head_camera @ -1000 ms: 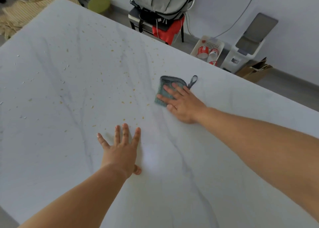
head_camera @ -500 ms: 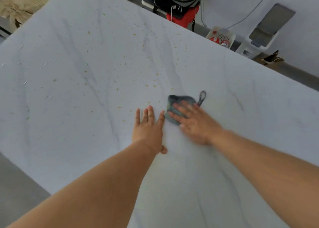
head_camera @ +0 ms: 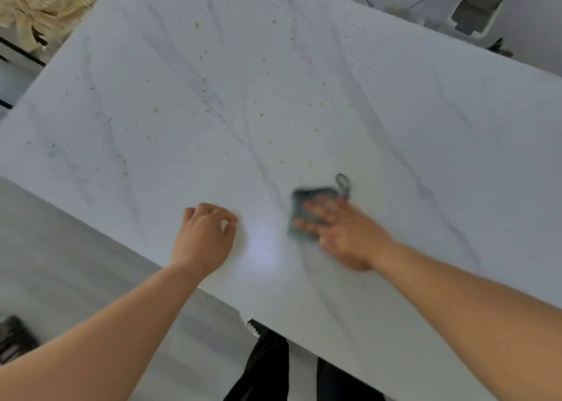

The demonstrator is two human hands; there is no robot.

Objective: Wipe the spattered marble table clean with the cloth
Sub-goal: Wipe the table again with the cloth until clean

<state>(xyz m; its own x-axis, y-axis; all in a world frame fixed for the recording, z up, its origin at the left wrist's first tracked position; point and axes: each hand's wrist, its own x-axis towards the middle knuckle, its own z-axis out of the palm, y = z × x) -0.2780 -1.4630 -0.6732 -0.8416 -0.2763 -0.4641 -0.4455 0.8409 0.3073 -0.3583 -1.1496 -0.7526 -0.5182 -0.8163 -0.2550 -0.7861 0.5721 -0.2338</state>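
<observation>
White marble counter (head_camera: 425, 121) with grey veining fills most of the frame; yellow-orange spatter specks (head_camera: 261, 115) are scattered across its upper centre, and small white flecks (head_camera: 65, 92) lie toward the left edge. Cloth (head_camera: 301, 209): small, grey-green, roughly square, motion-blurred, with a hanging loop (head_camera: 343, 181) at its upper right corner, lying flat on the counter right of centre. Right hand (head_camera: 343, 233) presses on it with fingers extended. Left hand (head_camera: 203, 236), left of the cloth and apart from it, has curled fingers holding nothing, with fingertips on the counter.
</observation>
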